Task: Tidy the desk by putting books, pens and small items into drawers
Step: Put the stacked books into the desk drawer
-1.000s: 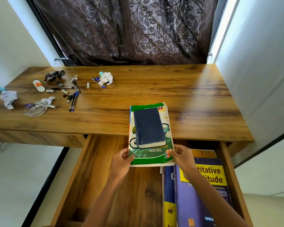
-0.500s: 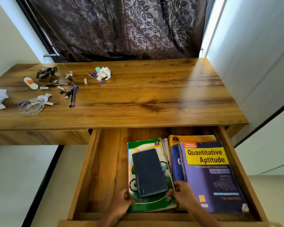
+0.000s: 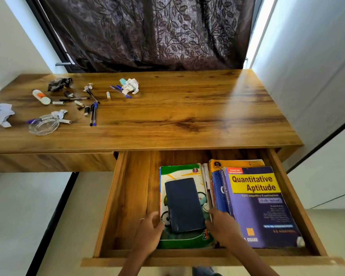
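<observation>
The open wooden drawer (image 3: pixel 131 196) holds a green picture book (image 3: pixel 179 172) lying flat on its floor, with a dark blue book (image 3: pixel 183 204) on top of it. My left hand (image 3: pixel 149 230) grips the green book's left edge near its lower corner, thumb on the cover. My right hand (image 3: pixel 221 224) holds its right edge, wedged against a purple "Quantitative Aptitude" book (image 3: pixel 257 206) that lies over a yellow book (image 3: pixel 235 163). Several pens (image 3: pixel 93 114) lie on the desk (image 3: pixel 187 116) at the left.
On the desk's left part are a glue stick (image 3: pixel 41 96), a glass dish (image 3: pixel 43 125), a black wrapper (image 3: pixel 59 83), crumpled paper (image 3: pixel 130 86), a tissue (image 3: pixel 1 114) and small caps. A dark curtain hangs behind. A white wall stands on the right.
The green book with the blue one on it came off the desk edge and down into the drawer. Both hands went with it and now sit at its lower sides.
</observation>
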Available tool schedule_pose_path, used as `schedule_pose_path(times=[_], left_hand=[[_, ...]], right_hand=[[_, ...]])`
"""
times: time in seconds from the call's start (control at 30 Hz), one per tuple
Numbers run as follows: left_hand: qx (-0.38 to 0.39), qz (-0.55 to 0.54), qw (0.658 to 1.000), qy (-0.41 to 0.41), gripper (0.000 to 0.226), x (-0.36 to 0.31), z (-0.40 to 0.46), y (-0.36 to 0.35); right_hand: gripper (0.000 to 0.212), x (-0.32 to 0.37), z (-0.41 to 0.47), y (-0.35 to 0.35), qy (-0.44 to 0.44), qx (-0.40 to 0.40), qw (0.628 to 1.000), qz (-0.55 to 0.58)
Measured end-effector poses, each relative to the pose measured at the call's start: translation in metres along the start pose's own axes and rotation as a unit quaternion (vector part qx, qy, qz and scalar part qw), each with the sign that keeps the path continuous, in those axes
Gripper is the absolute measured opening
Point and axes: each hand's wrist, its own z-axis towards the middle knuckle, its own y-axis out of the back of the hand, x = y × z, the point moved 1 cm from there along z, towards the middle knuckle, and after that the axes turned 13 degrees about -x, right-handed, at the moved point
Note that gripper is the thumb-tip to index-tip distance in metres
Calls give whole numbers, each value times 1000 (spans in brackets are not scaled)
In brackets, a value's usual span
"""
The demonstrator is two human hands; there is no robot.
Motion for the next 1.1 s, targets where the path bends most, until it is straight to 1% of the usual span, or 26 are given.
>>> schedule_pose_path(times=[0.03, 0.1, 0.2, 0.23, 0.3, 0.37, 0.47, 0.57, 0.67, 0.8, 0.9, 0.97, 1.0, 1.03, 1.07, 1.1], left_hand=[[-8, -28, 1000, -7, 41, -4, 2, -1], [-3, -83, 997, -5, 42, -14, 4, -3], [68, -154, 985, 35, 46, -29, 4, -14], [80, -164, 982, 40, 46, -33, 4, -20], [76, -177, 980, 50, 47, -36, 5, -29], [74, -190, 977, 62, 46, -38, 8, -35], [75, -196, 976, 66, 44, -43, 10, -43], [84, -195, 976, 56, 52, -54, 9, -51], [87, -186, 977, 54, 56, -57, 9, -58], [89, -179, 978, 58, 61, -56, 10, -63], [93, -175, 979, 57, 60, -52, 9, -63], [78, -118, 989, 42, 58, -47, 11, -64], [65, -67, 995, 24, 61, -45, 13, -63], [35, -20, 999, 23, 68, -42, 13, -62], [0, 3, 999, 44, 76, -42, 13, -61], [-19, -2, 997, 71, 82, -42, 12, -60]], right_hand=[[33, 4, 1, 5, 13, -21, 999, 28], [37, 13, 7, 12, 29, -23, 994, 99], [49, 22, 18, 7, 4, 55, 978, 201], [52, 24, 20, 4, -8, 78, 971, 226], [55, 24, 20, -2, -23, 91, 962, 255], [57, 20, 20, -4, -30, 83, 960, 266], [61, 12, 21, -3, -44, 72, 963, 258], [63, 3, 25, -1, -59, 54, 969, 235], [63, -4, 29, 1, -71, 61, 970, 225], [66, -6, 31, 0, -62, 66, 975, 203], [67, -5, 30, 3, -37, 68, 986, 147], [64, -2, 29, 7, -12, 59, 994, 91], [63, 0, 29, 11, -2, 50, 996, 70], [63, 2, 29, 14, 10, 35, 998, 54], [65, 3, 29, 17, 22, 21, 999, 42], [66, 5, 29, 19, 36, 11, 999, 37]])
